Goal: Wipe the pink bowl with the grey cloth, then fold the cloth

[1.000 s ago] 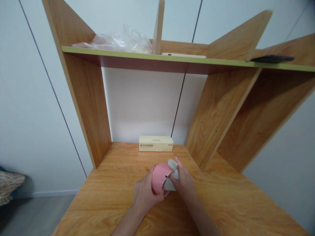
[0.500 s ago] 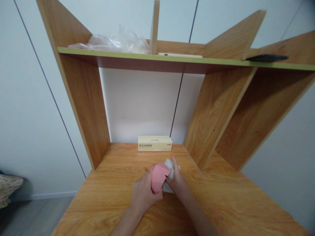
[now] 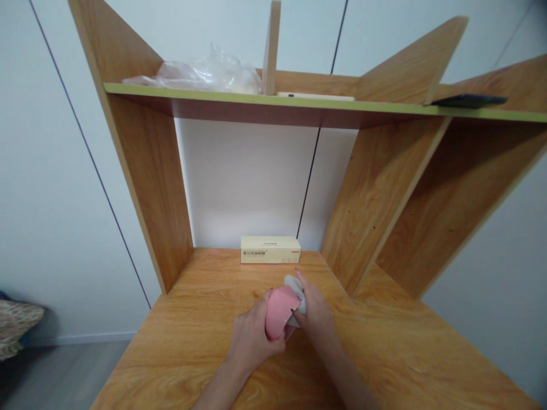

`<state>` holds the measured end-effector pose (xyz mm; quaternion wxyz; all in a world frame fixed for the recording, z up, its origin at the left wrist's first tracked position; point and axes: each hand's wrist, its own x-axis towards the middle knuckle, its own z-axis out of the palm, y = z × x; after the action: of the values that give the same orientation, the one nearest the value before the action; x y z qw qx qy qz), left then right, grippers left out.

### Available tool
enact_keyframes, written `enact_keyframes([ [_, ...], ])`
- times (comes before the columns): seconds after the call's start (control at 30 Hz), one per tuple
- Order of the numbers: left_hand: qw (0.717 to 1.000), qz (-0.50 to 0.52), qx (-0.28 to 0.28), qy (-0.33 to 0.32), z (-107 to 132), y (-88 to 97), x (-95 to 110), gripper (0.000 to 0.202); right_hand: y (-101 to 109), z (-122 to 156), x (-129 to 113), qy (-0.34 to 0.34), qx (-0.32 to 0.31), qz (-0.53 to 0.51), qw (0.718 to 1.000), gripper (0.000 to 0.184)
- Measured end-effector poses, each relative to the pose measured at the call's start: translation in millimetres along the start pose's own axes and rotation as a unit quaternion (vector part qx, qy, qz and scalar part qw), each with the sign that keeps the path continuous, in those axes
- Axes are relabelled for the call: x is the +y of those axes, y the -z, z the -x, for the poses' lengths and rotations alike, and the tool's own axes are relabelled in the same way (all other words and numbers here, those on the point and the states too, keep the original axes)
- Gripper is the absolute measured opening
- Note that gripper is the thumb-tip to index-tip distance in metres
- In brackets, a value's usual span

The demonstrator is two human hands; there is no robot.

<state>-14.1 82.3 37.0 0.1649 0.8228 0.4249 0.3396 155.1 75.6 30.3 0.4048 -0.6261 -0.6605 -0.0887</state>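
Above the middle of the desk, my left hand (image 3: 256,330) is wrapped round the outer side of a pink, smooth, curved object (image 3: 280,310). Its near right edge is angular; its exact kind cannot be made out. My right hand (image 3: 314,307) closes on a light grey, cloth-like piece (image 3: 294,287) pressed against the pink object's right side. The thumb and fingers meet at the pink edge, and part of the grey piece is hidden behind them.
A pale yellow box (image 3: 270,250) with printed lettering stands at the back of the wooden desk (image 3: 192,341). Overhead, a shelf (image 3: 239,98) holds a clear plastic bag (image 3: 205,74) and a flat dark object (image 3: 470,101). Upright wooden panels (image 3: 145,199) flank the space.
The grey piece has shifted against the pink object, and less of it hangs below my right hand. More pink now shows underneath. Both hands stay in nearly the same place.
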Motion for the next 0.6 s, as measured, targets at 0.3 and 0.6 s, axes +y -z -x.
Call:
enact_keyframes([
  [0.3,0.998,0.045,0.002,0.035,0,-0.8,-2,0.084,-7,5,1,-0.128,0.015,-0.064,0.990,0.056],
  [0.6,0.985,0.140,-0.009,0.104,2,-9.0,-5,0.083,-17,1,-6,-0.260,0.038,-0.205,0.943,0.056],
])
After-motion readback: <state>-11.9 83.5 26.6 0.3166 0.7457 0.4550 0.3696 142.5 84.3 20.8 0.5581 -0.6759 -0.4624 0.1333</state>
